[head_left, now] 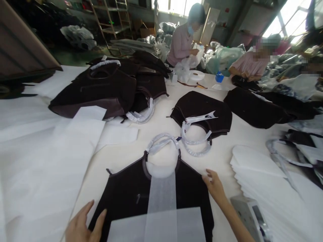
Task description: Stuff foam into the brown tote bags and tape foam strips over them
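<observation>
A dark brown bag (126,195) lies flat on the white table right in front of me, its wrapped handles (163,141) pointing away. A strip of white foam sheet (161,198) runs down the bag's middle onto a wider sheet (184,227) at its near end. My left hand (83,225) rests, fingers apart, at the bag's lower left corner, touching its edge. My right hand (214,185) touches the bag's right edge with fingers spread. Neither hand holds anything.
A second bag (202,114) lies beyond, a pile of bags (108,87) at the back left, more (254,107) at right. Foam sheets (259,168) are stacked at right, long sheets (75,134) at left. Two people (181,43) work at the table's far end.
</observation>
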`<state>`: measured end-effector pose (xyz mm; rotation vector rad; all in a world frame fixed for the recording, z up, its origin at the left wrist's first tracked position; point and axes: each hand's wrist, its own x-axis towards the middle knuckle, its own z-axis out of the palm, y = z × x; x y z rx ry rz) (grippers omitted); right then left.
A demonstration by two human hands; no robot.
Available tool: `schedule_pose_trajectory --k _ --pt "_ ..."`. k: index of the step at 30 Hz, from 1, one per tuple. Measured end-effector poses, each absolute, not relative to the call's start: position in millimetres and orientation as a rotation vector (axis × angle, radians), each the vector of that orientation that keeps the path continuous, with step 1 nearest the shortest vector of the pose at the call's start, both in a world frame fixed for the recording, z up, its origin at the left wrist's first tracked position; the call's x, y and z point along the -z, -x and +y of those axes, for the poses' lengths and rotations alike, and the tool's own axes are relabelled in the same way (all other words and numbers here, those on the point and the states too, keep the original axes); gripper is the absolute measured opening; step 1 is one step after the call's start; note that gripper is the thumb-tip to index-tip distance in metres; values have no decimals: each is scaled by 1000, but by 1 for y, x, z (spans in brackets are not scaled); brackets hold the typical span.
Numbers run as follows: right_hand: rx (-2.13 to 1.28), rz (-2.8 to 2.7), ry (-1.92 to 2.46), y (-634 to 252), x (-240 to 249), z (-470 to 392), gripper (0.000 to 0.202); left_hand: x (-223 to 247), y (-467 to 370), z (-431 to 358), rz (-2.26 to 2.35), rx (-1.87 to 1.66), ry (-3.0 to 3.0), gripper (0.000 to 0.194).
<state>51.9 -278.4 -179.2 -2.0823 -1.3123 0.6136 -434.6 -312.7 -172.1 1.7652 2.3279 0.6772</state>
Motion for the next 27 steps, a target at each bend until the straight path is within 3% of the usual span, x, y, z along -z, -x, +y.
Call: schedule_pose_trajectory --k 3,5,12,14,18,20,23,27 --pt "-807 -1082 2034 -51 212 -327 54 140 398 -251 2090 -858 -2037 57" --pt "-757 -1059 2015 -46 220 -336 56 131 370 -204 1954 -798 -2092 57" --pt "-152 -1592 1942 -52 184 -249 47 134 294 -100 1917 -21 -1913 60" --pt "-169 -1795 2010 -55 168 -211 56 136 289 -93 1937 49 -1888 56" --pt "-405 -2340 2155 -51 143 -146 98 142 292 -92 1957 120 -1809 44" --pt "-478 -2531 2170 -47 135 -123 105 144 293 -92 1962 139 -1798 40" --pt "-443 -2592 2169 -41 131 -101 91 146 295 -93 1980 129 -1787 38" --pt "-389 -2579 2137 -36 132 -96 48 150 302 -95 1948 70 -1765 39"
